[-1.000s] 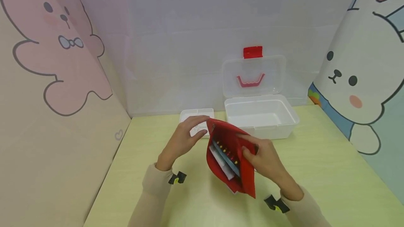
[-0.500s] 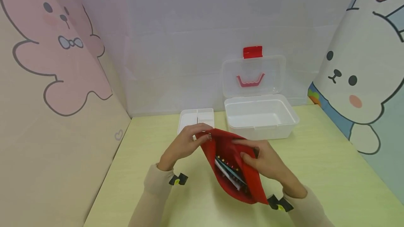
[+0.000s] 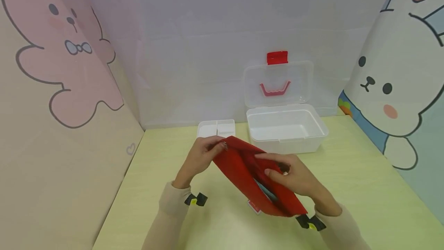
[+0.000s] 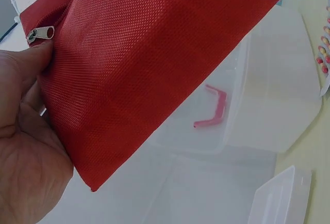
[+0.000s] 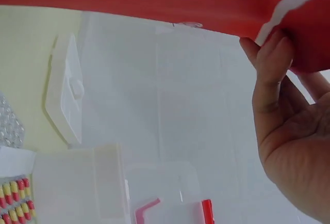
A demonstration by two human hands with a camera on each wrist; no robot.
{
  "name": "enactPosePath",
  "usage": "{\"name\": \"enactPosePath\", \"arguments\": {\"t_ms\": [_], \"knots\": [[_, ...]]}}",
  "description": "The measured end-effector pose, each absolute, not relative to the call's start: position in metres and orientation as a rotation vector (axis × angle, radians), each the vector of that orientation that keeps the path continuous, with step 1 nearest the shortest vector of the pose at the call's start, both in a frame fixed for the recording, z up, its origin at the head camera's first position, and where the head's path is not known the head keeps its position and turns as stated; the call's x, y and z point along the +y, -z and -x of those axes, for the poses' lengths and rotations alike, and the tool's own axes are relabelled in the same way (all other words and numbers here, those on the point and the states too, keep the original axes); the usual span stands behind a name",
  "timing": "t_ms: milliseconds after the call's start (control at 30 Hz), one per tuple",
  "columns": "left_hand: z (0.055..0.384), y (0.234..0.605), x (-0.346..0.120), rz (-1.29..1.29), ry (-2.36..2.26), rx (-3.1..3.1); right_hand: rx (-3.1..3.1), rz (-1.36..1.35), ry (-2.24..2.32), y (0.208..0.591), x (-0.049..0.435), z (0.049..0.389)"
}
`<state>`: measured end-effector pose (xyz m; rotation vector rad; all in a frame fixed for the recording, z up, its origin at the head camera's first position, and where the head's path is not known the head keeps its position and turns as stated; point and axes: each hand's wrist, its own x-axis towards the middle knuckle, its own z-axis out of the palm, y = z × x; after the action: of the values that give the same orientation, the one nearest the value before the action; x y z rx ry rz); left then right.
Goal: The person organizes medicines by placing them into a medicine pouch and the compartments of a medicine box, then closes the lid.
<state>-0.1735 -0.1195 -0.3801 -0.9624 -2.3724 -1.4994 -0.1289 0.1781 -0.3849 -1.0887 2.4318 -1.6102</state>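
A red zip pouch (image 3: 243, 173) is held up over the table, tilted down to the right with its mouth partly parted. My left hand (image 3: 199, 161) pinches its upper left corner, thumb beside the metal zipper pull (image 4: 44, 33). At the pouch's right side, my right hand (image 3: 298, 174) grips the edge between thumb and fingers. A bluish flat pack (image 3: 265, 190) shows inside through the narrow gap; the other contents are hidden. A red-and-white label (image 3: 254, 206) pokes out below the pouch.
Behind the pouch stands a white box (image 3: 288, 142) with its clear lid (image 3: 278, 82) raised. A divided white tray (image 3: 208, 128) sits left of it. The right wrist view shows a capsule blister pack (image 5: 15, 201) and a silvery blister pack (image 5: 9, 126) near the box.
My left hand has taken hold of the pouch's corner. The pouch has turned flatter toward the right and its mouth has narrowed, hiding the capsules and white pack seen inside before.
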Motion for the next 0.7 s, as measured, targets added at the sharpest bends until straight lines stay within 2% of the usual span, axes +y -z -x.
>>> {"name": "enactPosePath", "arguments": {"t_ms": [500,700], "knots": [[0.172,0.382,-0.132,0.649,1.643,-2.159,2.644,0.837,1.814,0.381,0.196,0.131],[0.166,0.382,-0.131,0.450,1.751,-2.028,2.799,0.626,1.857,0.383,0.196,0.133]]}}
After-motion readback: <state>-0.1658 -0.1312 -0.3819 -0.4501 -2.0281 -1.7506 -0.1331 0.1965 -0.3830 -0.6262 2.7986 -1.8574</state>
